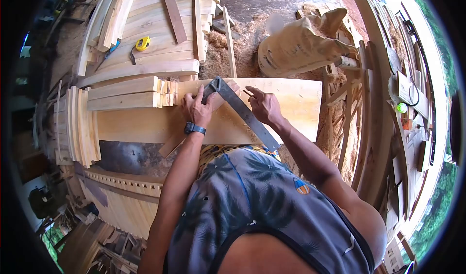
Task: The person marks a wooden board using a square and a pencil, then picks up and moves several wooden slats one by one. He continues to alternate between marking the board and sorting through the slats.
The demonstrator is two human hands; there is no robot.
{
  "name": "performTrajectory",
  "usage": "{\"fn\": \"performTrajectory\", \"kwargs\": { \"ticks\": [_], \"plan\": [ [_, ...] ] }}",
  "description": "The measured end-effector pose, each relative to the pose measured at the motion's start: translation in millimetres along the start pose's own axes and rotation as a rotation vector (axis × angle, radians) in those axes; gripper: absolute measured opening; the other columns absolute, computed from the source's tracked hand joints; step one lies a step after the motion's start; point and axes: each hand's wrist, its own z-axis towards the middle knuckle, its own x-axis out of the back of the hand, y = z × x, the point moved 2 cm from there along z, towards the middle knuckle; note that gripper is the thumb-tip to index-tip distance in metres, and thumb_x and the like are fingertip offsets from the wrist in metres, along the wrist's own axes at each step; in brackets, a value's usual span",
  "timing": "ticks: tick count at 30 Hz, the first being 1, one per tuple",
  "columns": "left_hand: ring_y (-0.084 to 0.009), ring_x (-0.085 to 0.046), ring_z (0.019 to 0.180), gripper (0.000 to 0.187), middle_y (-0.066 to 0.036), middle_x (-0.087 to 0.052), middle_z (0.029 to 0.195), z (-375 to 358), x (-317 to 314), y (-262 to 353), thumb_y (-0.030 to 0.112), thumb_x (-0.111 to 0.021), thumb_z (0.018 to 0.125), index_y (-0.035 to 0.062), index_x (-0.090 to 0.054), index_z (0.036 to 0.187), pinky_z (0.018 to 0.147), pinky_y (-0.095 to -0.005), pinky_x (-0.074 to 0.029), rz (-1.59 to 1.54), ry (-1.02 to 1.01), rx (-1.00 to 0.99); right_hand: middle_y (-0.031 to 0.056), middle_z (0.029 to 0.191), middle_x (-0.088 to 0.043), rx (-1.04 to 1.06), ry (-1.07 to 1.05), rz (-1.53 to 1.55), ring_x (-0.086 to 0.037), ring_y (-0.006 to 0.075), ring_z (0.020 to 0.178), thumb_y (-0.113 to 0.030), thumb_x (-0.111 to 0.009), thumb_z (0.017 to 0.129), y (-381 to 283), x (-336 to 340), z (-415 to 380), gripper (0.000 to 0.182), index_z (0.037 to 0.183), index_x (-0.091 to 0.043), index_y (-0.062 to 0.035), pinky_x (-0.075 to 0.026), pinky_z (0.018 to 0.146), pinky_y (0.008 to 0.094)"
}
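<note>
My left hand [198, 110], with a watch at its wrist, is closed on the short end of a metal square [247, 116]. Its fingers press that end against a narrow brown wood strip [175, 142], which lies slantwise across a wide pale board [141, 123]. The square's long blade runs down and right, its far end near my shirt. Right of the blade, my right hand [264, 108] is closed around a thin dark pencil [248, 92], its tip pointing up-left toward the strip's upper end. Part of the strip is hidden under my left hand and forearm.
Stacked wood pieces [124, 100] sit on the board's left part. Beyond are a slatted wood surface [150, 26] and a yellow tape measure [142, 43]. A full sack [301, 46] stands at the back right. Long planks [371, 114] line the right side.
</note>
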Motion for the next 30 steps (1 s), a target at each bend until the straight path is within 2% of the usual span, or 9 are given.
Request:
{"fn": "performTrajectory", "kwargs": {
  "ticks": [7,9,11,12,19,21,25,28,30],
  "plan": [
    [-0.0397,-0.056,0.096,0.055,-0.015,-0.059,0.099,-0.3,1.0,-0.1,0.065,-0.068,0.089,0.0263,-0.075,0.128,0.086,-0.0542,-0.046,0.023,0.006,-0.010,0.0212,0.088,-0.074,0.205,-0.035,-0.087,-0.073,0.0412,0.077,-0.020,-0.056,0.094,-12.7,-16.4,42.6,0.029,0.111,-0.078,-0.0154,-0.059,0.074,0.0508],
    [-0.0382,-0.055,0.097,0.062,-0.015,-0.057,0.097,0.1,1.9,0.9,0.069,-0.062,0.092,0.0213,-0.075,0.128,0.091,-0.0532,-0.045,0.028,-0.046,0.015,0.0223,0.087,-0.073,0.222,-0.044,-0.087,-0.072,0.0422,0.076,-0.020,-0.056,0.093,-14.5,-22.9,52.8,0.027,0.108,-0.078,-0.0139,-0.059,0.073,0.0513],
    [-0.0389,-0.056,0.096,0.059,-0.015,-0.058,0.098,0.9,2.7,1.0,0.068,-0.062,0.092,0.0244,-0.074,0.129,0.088,-0.0540,-0.046,0.015,-0.046,0.024,0.0212,0.086,-0.073,0.280,-0.052,-0.114,-0.072,0.0403,0.075,-0.018,-0.059,0.094,-15.8,-28.6,61.0,0.025,0.108,-0.079,-0.0133,-0.059,0.068,0.0493],
    [-0.0396,-0.056,0.096,0.056,-0.015,-0.059,0.098,0.7,2.8,1.3,0.067,-0.063,0.092,0.0274,-0.074,0.129,0.086,-0.0547,-0.046,0.000,-0.051,0.026,0.0215,0.084,-0.073,0.284,-0.050,-0.120,-0.072,0.0409,0.074,-0.019,-0.060,0.094,-18.4,-29.4,62.9,0.024,0.106,-0.079,-0.0132,-0.059,0.068,0.0495],
    [-0.0393,-0.057,0.095,0.056,-0.015,-0.059,0.096,1.9,7.3,2.8,0.068,-0.062,0.092,0.0271,-0.073,0.129,0.085,-0.0551,-0.046,0.020,-0.061,0.038,0.0228,0.082,-0.072,0.303,-0.131,-0.215,-0.072,0.0409,0.072,-0.019,-0.057,0.095,-27.3,-33.8,65.2,0.026,0.109,-0.079,-0.0143,-0.058,0.068,0.0499],
    [-0.0391,-0.057,0.095,0.056,-0.015,-0.060,0.096,1.6,7.3,3.5,0.068,-0.062,0.092,0.0273,-0.073,0.128,0.084,-0.0548,-0.046,-0.005,-0.050,0.033,0.0241,0.080,-0.072,0.266,-0.148,-0.219,-0.072,0.0422,0.073,-0.016,-0.056,0.089,-28.9,-31.4,61.8,0.025,0.100,-0.078,-0.0123,-0.059,0.073,0.0527],
    [-0.0384,-0.057,0.097,0.056,-0.015,-0.060,0.098,0.1,5.2,0.9,0.068,-0.062,0.092,0.0274,-0.073,0.129,0.086,-0.0547,-0.044,0.001,-0.079,0.045,0.0240,0.081,-0.072,0.275,-0.186,-0.285,-0.073,0.0413,0.074,-0.014,-0.055,0.084,-33.3,-18.1,57.8,0.026,0.096,-0.078,-0.0117,-0.059,0.074,0.0518],
    [-0.0374,-0.057,0.099,0.055,-0.014,-0.060,0.100,-0.8,0.3,-2.0,0.067,-0.062,0.092,0.0267,-0.073,0.129,0.088,-0.0551,-0.043,0.006,-0.043,0.021,0.0242,0.084,-0.074,0.187,-0.505,-0.516,-0.074,0.0412,0.080,-0.013,-0.054,0.081,-26.2,-1.0,52.8,0.029,0.093,-0.081,-0.0120,-0.060,0.080,0.0507],
    [-0.0372,-0.056,0.101,0.055,-0.014,-0.060,0.102,-1.0,-2.4,-4.0,0.066,-0.063,0.092,0.0259,-0.073,0.129,0.088,-0.0557,-0.042,-0.021,-0.051,0.024,0.0241,0.087,-0.074,0.186,-0.397,-0.424,-0.074,0.0415,0.081,-0.012,-0.054,0.081,-13.1,11.9,35.1,0.031,0.096,-0.081,-0.0112,-0.060,0.081,0.0502]
  ]
}}
